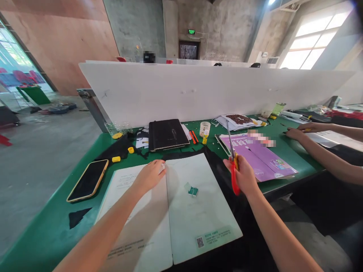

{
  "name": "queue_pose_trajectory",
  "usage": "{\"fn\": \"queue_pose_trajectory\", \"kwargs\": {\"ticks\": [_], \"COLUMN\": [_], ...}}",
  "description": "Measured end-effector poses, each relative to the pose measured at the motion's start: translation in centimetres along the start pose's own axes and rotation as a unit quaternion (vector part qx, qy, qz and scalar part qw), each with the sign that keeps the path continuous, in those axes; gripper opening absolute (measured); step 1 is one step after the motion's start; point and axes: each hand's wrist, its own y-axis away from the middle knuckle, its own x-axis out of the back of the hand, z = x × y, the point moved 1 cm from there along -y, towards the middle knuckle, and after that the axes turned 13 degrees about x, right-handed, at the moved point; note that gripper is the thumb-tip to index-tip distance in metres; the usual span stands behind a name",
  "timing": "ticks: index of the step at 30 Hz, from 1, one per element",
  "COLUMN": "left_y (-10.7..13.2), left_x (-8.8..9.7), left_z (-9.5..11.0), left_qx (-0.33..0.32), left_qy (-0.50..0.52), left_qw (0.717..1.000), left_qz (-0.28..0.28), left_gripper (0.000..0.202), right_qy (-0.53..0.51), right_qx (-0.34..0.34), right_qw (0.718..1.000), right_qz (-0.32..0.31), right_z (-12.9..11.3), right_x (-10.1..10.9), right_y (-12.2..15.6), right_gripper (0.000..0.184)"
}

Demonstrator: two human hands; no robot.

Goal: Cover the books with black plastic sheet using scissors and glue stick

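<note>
The right hand (244, 173) grips red-handled scissors (234, 181); whether the left hand (149, 175) pinches anything, I can't tell from here; green scraps (193, 191) already lie on the open booklet (204, 215), what's left unclear

Green ground, touches of red, yellow and purple

The tabletop (53, 230) is green, the partition (170, 92) plain white. The scissors (235, 180) have red-and-yellow handles and grey blades. The open book (195, 215) shows pale greenish-white pages with small dark print and a black-and-white chequered QR code (200, 242); the small scrap (193, 191) is teal with pale lines. A purple booklet (263, 162) carries white lettering. The notebook (167, 136) is black, the phone (87, 181) black with a yellowish rim, the cloth (228, 192) black.
</note>
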Motion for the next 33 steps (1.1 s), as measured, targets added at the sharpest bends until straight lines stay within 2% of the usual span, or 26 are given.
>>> {"fn": "queue_pose_trajectory", "kwargs": {"ticks": [3,6,11,15,18,23,26,28,31,33], "left_y": [-4.1,-6.6,-7.6,-7.4,-7.4,-7.9,-7.9,-7.9,-7.8,-7.8], "left_x": [-1.6,-2.9,-4.7,-5.7,-6.1,-6.5,-6.5,-6.3,-6.2,-6.3], "left_z": [0.1,1.0,2.5,2.5,2.0,1.8,2.0,2.3,2.5,2.6], "left_qx": [-0.004,-0.014,-0.050,-0.066,-0.061,-0.029,-0.026,-0.024,-0.032,-0.037], "left_qy": [-0.026,-0.034,-0.017,-0.006,-0.005,-0.018,-0.023,-0.026,-0.040,-0.047], "left_qw": [0.999,0.996,0.984,0.976,0.976,0.982,0.986,0.988,0.988,0.986], "left_qz": [0.019,0.080,0.170,0.208,0.209,0.187,0.163,0.151,0.147,0.155], "left_gripper": [0.032,0.029,0.023,0.023,0.023,0.029,0.034,0.035,0.035,0.036], "right_qy": [0.108,0.165,0.235,0.295,0.312,0.316,0.341,0.366,0.391,0.399], "right_qx": [0.004,0.032,0.118,0.131,0.103,0.088,0.098,0.096,0.084,0.083], "right_qw": [0.994,0.985,0.964,0.946,0.940,0.940,0.927,0.914,0.900,0.894], "right_qz": [0.014,0.045,0.043,-0.033,-0.096,-0.095,-0.124,-0.147,-0.173,-0.187], "right_z": [2.0,4.3,7.0,7.4,7.0,7.2,7.8,8.3,8.9,9.3], "right_x": [-1.6,-3.3,-5.1,-6.0,-6.6,-7.2,-7.3,-7.3,-7.5,-7.8], "right_y": [-3.1,-5.9,-9.2,-10.4,-10.8,-10.7,-10.3,-10.2,-10.3,-10.4], "right_gripper": [0.030,0.030,0.032,0.027,0.024,0.027,0.024,0.029,0.038,0.038]}}
